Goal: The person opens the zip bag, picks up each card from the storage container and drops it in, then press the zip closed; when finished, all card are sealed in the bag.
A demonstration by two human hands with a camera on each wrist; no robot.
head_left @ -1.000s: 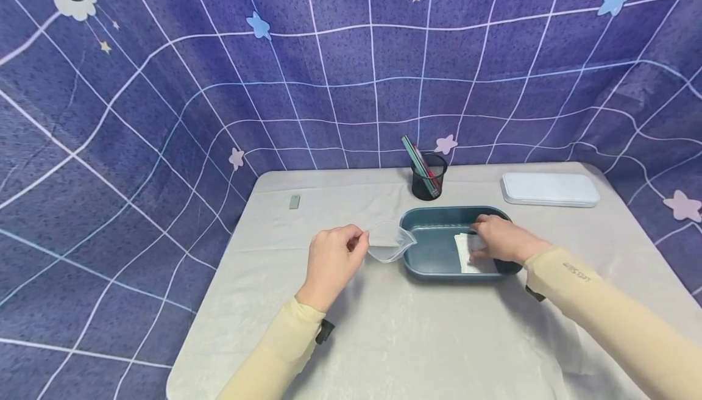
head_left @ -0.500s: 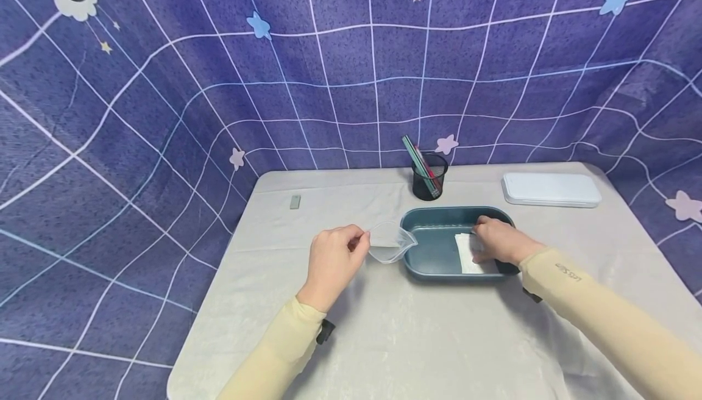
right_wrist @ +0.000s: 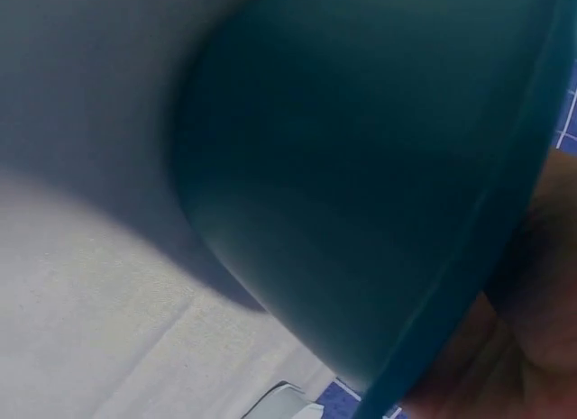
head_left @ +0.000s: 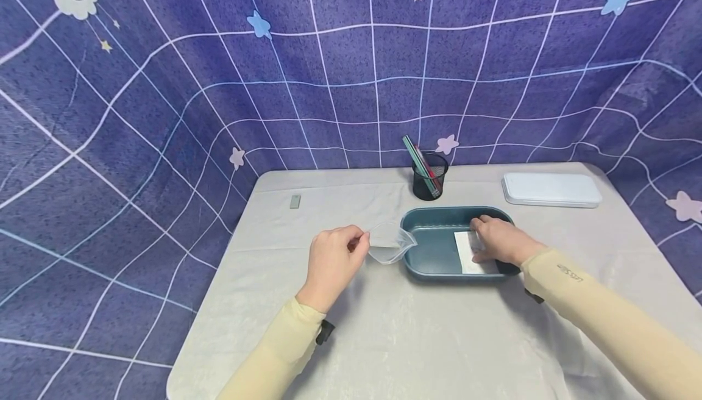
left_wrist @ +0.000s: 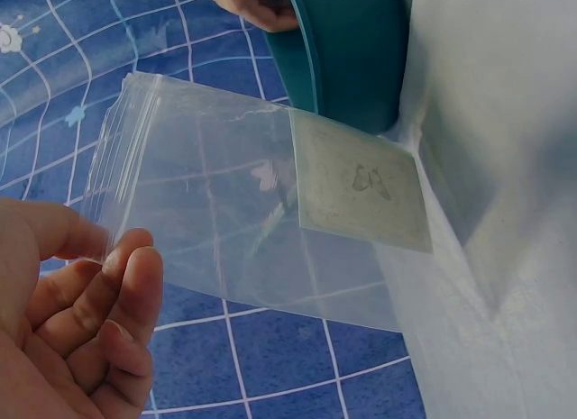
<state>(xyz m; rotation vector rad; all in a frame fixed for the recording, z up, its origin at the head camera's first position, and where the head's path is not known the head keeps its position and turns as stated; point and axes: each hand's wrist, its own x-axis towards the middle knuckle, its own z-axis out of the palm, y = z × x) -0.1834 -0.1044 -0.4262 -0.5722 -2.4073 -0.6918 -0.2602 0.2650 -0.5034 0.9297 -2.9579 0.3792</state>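
Note:
My left hand [head_left: 336, 261] pinches a clear zip bag [left_wrist: 225, 185] by its zip end. Inside the bag, at the far end, lies a square pale card [left_wrist: 361, 180] with a butterfly print. The bag hangs by the left end of a teal tray [head_left: 433, 255], over its rim in the head view. Inside the tray's right half, my right hand [head_left: 501, 240] holds white paper [head_left: 465, 252] with bent fingers and thumb; part of the paper is covered by the hand. From the right wrist, the tray's wall hides most of that hand.
Behind the tray stands a black mesh cup [head_left: 421, 190] with several pencils [head_left: 418, 161]. A white case [head_left: 551, 189] lies at the back right, and a small grey block [head_left: 295, 202] at the back left. A purple curtain [head_left: 340, 58] closes off the far side.
The white paper's left edge, uneven before, now looks straighter under my right hand. That hand has shifted slightly left. The left hand and bag stay nearly still.

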